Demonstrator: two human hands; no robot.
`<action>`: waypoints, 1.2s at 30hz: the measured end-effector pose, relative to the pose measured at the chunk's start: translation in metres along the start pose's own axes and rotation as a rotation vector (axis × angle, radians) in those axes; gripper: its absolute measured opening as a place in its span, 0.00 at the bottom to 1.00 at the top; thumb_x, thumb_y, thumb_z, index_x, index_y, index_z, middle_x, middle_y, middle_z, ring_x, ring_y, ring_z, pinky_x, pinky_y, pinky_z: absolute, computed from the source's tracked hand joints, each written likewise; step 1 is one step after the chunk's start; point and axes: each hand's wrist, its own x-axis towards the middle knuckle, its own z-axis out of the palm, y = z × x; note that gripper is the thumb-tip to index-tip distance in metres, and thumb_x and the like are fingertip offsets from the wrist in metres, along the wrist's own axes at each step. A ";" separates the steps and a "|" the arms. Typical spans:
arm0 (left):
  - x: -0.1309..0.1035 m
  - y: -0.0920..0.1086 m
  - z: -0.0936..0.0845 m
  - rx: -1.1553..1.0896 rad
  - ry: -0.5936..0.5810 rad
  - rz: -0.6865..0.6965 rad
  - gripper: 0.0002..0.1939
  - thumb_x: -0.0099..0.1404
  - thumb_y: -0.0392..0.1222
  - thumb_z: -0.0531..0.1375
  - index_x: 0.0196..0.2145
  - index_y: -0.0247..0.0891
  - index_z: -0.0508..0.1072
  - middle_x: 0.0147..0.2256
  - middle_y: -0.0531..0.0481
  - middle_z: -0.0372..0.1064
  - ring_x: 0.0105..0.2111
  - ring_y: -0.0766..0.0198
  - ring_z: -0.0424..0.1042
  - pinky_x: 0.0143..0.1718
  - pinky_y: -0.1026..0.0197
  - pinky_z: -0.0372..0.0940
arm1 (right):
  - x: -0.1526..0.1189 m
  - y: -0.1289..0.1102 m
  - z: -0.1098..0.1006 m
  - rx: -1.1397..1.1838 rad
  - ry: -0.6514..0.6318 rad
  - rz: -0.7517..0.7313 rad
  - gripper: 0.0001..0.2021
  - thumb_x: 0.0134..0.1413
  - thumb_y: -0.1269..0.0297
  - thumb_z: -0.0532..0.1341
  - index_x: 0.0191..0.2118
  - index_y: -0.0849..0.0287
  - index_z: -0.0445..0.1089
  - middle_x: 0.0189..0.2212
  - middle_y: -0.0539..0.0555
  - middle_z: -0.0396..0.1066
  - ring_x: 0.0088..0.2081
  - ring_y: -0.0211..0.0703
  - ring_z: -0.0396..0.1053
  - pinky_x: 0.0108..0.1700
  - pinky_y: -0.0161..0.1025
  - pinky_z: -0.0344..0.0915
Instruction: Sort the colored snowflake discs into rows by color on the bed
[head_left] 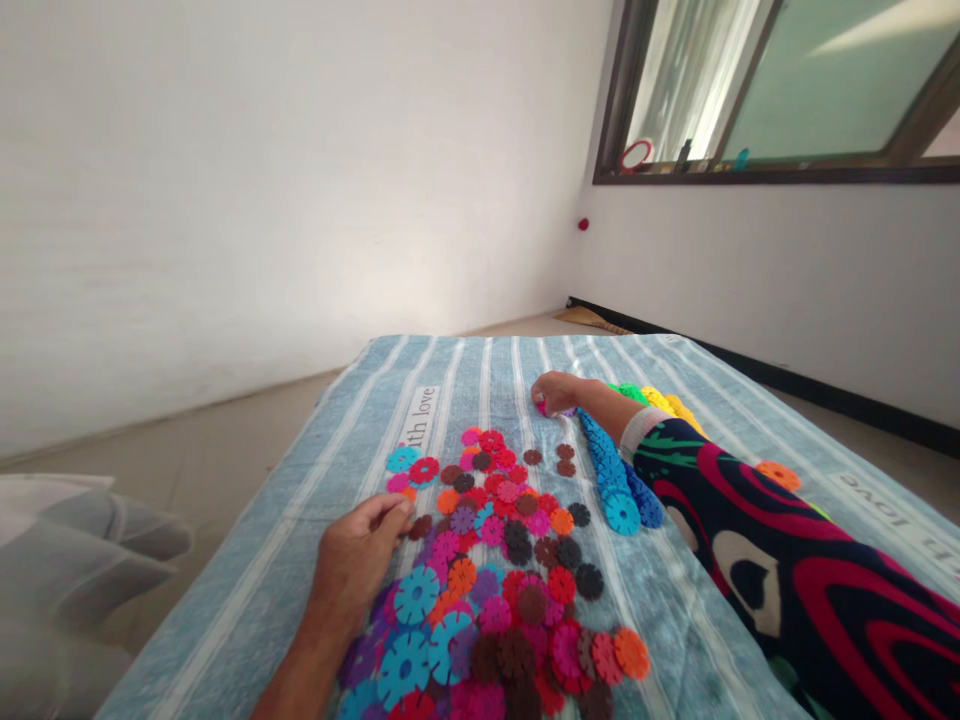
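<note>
Right hand (555, 395) closed on a pink plastic disc (541, 408), bare blue-and-white striped cloth (469, 385) beyond to the far edge; my curled left hand (364, 545), hold unclear, borders the mixed-colour notched-disc heap (495, 612).

The right sleeve (795, 575) is dark navy with crimson curves, cream shapes, green fronds and a pale cuff (643, 432).

**Right arm (750, 540) stretched forward, left hand (354, 548) nearer the body**

The limb runs diagonally inward from the lower right, its patterned sleeve (840, 600) ending in a pale cuff (642, 428) short of the bare wrist (606, 405). The right hand (556, 392) points left, fingers curled under. The left forearm (304, 655), bare, rises from the bottom edge; thumb (394, 522) and index finger (379, 504) are drawn together.
</note>
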 end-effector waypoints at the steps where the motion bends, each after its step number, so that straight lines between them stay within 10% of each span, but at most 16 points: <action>1: 0.000 0.000 0.000 0.000 -0.001 -0.006 0.21 0.47 0.53 0.59 0.33 0.35 0.77 0.24 0.49 0.75 0.26 0.58 0.72 0.28 0.62 0.65 | -0.001 0.001 -0.002 0.006 0.014 -0.002 0.12 0.59 0.61 0.60 0.45 0.62 0.69 0.41 0.54 0.71 0.39 0.43 0.71 0.41 0.44 0.69; 7: 0.001 0.001 0.000 0.021 0.002 -0.002 0.20 0.47 0.53 0.59 0.31 0.36 0.77 0.23 0.50 0.75 0.25 0.59 0.71 0.29 0.62 0.65 | -0.011 0.007 -0.020 0.039 0.144 0.005 0.16 0.47 0.68 0.67 0.45 0.61 0.72 0.40 0.52 0.74 0.41 0.43 0.71 0.41 0.35 0.65; 36: 0.002 -0.001 -0.003 0.053 -0.013 0.014 0.21 0.48 0.55 0.59 0.33 0.37 0.77 0.23 0.50 0.76 0.25 0.59 0.72 0.29 0.62 0.65 | -0.021 -0.023 -0.011 -0.051 0.032 0.032 0.13 0.60 0.61 0.59 0.49 0.60 0.67 0.48 0.56 0.67 0.46 0.46 0.68 0.46 0.48 0.67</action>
